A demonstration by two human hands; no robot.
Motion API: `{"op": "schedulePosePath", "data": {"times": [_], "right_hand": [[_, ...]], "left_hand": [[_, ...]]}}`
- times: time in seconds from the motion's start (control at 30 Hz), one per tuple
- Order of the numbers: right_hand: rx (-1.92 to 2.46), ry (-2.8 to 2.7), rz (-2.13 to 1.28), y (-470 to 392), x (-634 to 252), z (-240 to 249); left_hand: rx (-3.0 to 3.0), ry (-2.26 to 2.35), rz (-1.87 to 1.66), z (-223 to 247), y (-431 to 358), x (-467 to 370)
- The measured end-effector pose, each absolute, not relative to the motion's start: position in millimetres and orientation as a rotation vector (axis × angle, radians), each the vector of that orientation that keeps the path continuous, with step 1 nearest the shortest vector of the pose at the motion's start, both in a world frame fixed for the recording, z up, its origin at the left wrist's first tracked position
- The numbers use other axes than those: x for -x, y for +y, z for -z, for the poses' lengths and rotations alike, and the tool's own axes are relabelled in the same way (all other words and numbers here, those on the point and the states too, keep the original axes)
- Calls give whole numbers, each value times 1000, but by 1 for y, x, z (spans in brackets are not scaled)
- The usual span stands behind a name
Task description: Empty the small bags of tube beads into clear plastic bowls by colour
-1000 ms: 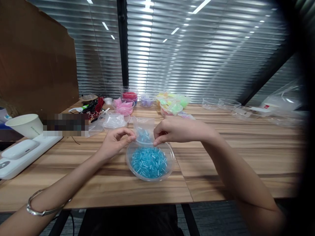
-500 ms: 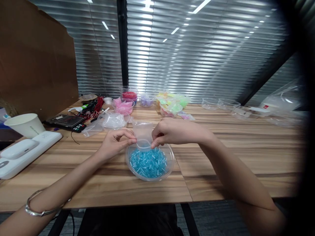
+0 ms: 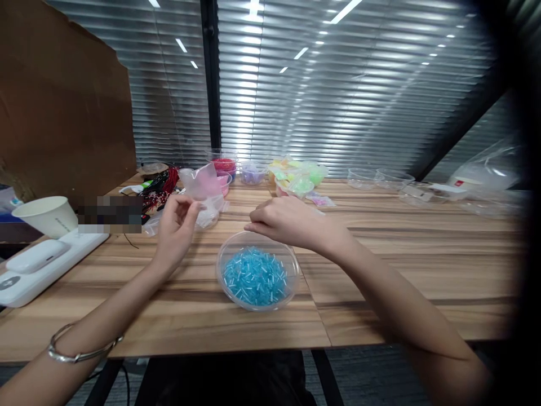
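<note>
Between the thumb and fingers of my left hand (image 3: 177,223) is a small clear plastic bag (image 3: 202,181), tilted up to the left over other clear bags. My right hand (image 3: 291,223) hovers by the far rim of a clear round bowl (image 3: 291,282), its fingers curled together with nothing visible in them. Short blue tube beads (image 3: 255,276) make a heap inside this bowl.
Clear bags (image 3: 209,211) lie left of centre, before a tub of pink packets (image 3: 224,181). Tubs of red (image 3: 224,164), purple (image 3: 252,172) and yellow-green (image 3: 300,175) pieces stand behind. Further left are a paper cup (image 3: 46,217) and white power strip (image 3: 25,282).
My left hand has carried the plastic bag from above the bowl to the left and away. My right hand has let go of the bag and risen slightly.
</note>
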State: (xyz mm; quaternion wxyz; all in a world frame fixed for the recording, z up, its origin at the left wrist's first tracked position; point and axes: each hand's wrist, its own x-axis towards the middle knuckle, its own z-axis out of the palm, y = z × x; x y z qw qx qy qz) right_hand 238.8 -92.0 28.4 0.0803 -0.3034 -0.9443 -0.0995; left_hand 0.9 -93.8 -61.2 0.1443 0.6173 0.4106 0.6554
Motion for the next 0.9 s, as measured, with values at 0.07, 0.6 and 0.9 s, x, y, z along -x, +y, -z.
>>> {"op": "schedulePosePath", "data": {"times": [0.07, 0.6, 0.9], "right_hand": [[914, -2806, 485, -91, -235, -24], [713, -2778, 934, -91, -226, -12], [724, -2702, 920, -85, -223, -6]], "left_hand": [[-1842, 1313, -1882, 62, -89, 8], [-2957, 1844, -1155, 69, -57, 76], [-2969, 1943, -972, 69, -53, 78]]}}
